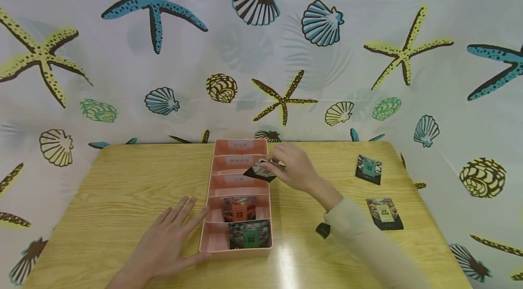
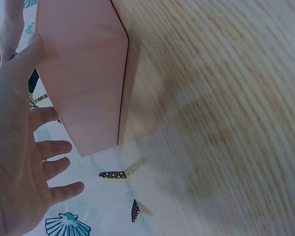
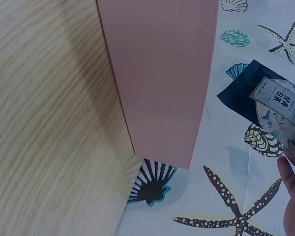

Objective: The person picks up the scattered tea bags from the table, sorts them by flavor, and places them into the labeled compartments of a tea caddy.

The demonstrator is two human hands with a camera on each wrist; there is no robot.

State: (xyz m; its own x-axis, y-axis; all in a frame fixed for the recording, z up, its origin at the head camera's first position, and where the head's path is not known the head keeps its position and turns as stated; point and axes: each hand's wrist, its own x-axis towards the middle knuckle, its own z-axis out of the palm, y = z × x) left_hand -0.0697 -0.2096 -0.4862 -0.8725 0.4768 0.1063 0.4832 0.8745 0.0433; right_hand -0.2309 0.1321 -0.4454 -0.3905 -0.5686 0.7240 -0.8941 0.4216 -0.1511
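A pink box (image 1: 239, 254) with several compartments in a row stands on the table. Over its middle compartments my right hand (image 1: 292, 166) pinches a small black packet with a pale label (image 1: 260, 171) by its edge. The right wrist view shows this packet (image 3: 280, 105) above the rim, tilted, with a white patterned patch. My left hand (image 1: 167, 239) lies along the box's left side, fingers spread and straight, thumb and index at the wall. A packet with a red label (image 1: 239, 209) lies in one near compartment, a green-labelled packet (image 1: 250, 235) in the nearest.
Right of the box lie a teal-labelled packet (image 1: 369, 169) and a packet with a pale yellow-green label (image 1: 385, 213). A small black piece (image 1: 323, 230) shows beside the right sleeve, which covers part of it. A patterned cloth (image 1: 245, 53) hangs behind the wooden table (image 1: 151, 168).
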